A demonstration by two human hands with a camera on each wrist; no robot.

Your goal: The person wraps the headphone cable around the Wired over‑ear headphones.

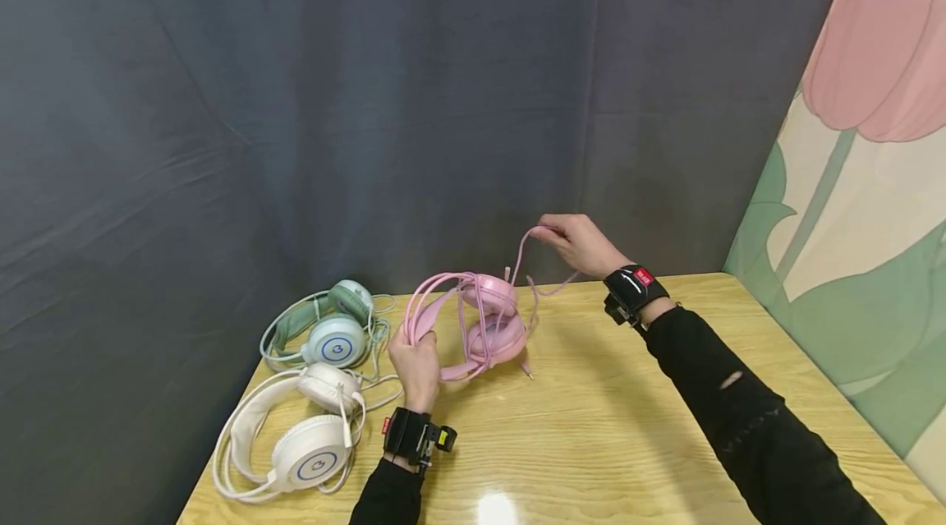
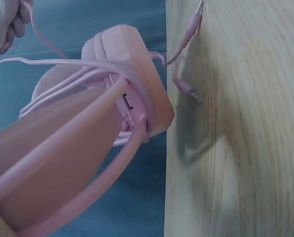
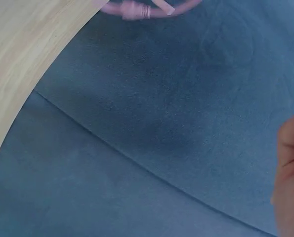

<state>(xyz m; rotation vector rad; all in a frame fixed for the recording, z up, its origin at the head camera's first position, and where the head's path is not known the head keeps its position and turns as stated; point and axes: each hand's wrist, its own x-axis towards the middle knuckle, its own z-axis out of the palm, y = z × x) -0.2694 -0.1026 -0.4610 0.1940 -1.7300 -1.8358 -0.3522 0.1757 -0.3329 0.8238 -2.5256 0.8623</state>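
Clasping pink headphones, left grip sits near white headphones and green headphones; right grip pinches cord.

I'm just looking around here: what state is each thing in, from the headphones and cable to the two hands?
Left hand: gripping the pink headband.
Right hand: pinching the cable.
Pink headphones: held, with cable looped around them.
Pink cable: partly wrapped, partly drawn out.
Pink plugs: unplugged.
Green headphones: lying on the table.
White headphones: lying on the table.
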